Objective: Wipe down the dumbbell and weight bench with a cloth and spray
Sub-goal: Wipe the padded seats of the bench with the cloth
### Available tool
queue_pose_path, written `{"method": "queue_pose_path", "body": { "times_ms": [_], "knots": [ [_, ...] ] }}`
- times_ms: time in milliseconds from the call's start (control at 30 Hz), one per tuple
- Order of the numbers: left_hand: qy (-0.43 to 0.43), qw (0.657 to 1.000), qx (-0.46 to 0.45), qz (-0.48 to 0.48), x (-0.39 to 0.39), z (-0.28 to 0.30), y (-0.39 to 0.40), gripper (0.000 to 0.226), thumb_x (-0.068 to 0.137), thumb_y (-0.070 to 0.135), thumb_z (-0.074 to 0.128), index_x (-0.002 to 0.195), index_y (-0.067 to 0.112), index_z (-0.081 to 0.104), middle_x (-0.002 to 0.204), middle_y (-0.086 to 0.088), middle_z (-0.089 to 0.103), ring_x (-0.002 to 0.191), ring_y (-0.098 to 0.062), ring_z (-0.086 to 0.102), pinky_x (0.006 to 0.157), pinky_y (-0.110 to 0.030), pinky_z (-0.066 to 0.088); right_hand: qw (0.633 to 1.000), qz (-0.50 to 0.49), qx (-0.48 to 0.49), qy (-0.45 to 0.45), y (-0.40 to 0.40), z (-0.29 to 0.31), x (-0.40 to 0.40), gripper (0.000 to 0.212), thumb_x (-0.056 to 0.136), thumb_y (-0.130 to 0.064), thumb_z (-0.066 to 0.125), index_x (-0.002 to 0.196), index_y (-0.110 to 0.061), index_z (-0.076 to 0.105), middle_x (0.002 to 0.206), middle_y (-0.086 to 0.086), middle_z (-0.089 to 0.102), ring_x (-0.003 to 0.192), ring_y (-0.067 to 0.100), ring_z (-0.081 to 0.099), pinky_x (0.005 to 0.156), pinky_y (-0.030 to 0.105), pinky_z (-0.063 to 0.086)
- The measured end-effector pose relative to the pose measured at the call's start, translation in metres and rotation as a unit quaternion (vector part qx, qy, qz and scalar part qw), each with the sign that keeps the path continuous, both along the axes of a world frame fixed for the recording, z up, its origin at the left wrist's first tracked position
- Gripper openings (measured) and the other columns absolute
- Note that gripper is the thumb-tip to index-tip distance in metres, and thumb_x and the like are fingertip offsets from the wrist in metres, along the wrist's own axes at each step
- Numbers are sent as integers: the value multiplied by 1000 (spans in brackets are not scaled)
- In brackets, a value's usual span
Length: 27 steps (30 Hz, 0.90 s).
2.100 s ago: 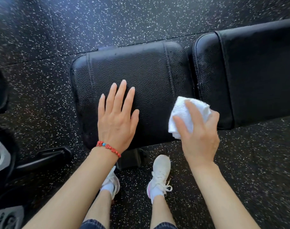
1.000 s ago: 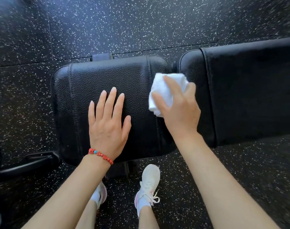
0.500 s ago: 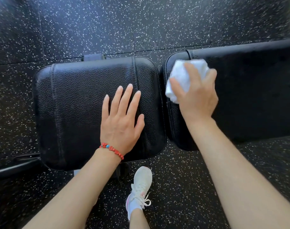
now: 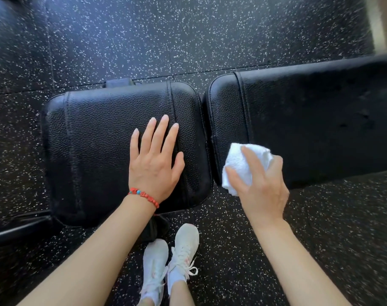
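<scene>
Head: cloth (image 4: 243,164) against bench (image 4: 309,120)

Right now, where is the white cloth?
In the head view, the white cloth is right of centre, held by the right hand at the near corner of the long bench pad, by the gap to the seat pad.

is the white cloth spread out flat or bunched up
Bunched up: the white cloth sits as a thick wad under the right hand, whose fingers grip it on the long pad.

Bench pad (image 4: 104,140) pebbled black leather, slight sheen; cloth (image 4: 238,160) white terry.
</scene>
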<state>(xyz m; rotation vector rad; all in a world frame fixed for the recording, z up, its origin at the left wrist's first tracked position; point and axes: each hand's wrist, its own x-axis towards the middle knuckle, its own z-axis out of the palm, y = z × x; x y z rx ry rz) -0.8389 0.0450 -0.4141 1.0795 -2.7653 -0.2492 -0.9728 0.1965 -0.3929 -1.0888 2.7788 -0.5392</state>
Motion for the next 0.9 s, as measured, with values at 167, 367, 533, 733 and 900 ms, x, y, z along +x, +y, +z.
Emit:
{"method": "queue_pose_path", "body": {
  "times_ms": [167, 367, 533, 733, 900],
  "knots": [
    [-3, 1000, 3, -1, 0, -1, 2, 51, 89, 31, 40, 135, 10, 44, 145, -13, 39, 134, -32, 33, 111, -51, 18, 1000, 0, -3, -7, -5, 1, -2, 44, 71, -33, 77, 108, -14, 65, 85, 20, 48, 62, 28, 51, 49, 27, 35],
    [14, 999, 35, 12, -7, 11, 6, 52, 88, 31, 38, 133, 6, 46, 143, -16, 41, 133, -35, 34, 109, -53, 21, 996, -52, -76, -15, 18, 7, -1, 45, 73, -39, 72, 113, -21, 63, 90, 13, 47, 68, 14, 41, 56, 25, 38],
    [35, 998, 49, -26, -40, 21, 28, 50, 88, 29, 40, 132, 6, 48, 142, -14, 42, 134, -33, 34, 109, -51, 21, 992, -106, -65, -30, 39, 3, -18, 47, 73, -43, 68, 116, -24, 61, 93, 11, 45, 70, 24, 51, 60, 29, 40],
    [10, 997, 50, -54, -78, 11, 46, 51, 87, 29, 41, 133, 7, 48, 142, -14, 42, 132, -32, 37, 108, -52, 23, 996, -65, -58, -5, -7, -4, -56, 45, 74, -39, 69, 114, -19, 63, 92, 18, 48, 75, 34, 54, 57, 30, 34],
    [-2, 999, 15, -51, -79, 0, 46, 50, 88, 29, 43, 134, 8, 47, 143, -13, 42, 132, -32, 38, 109, -51, 24, 997, -15, -67, 28, -47, -11, -96, 43, 78, -39, 66, 115, -17, 62, 96, 22, 51, 83, 36, 55, 58, 29, 33]
  ]
}}
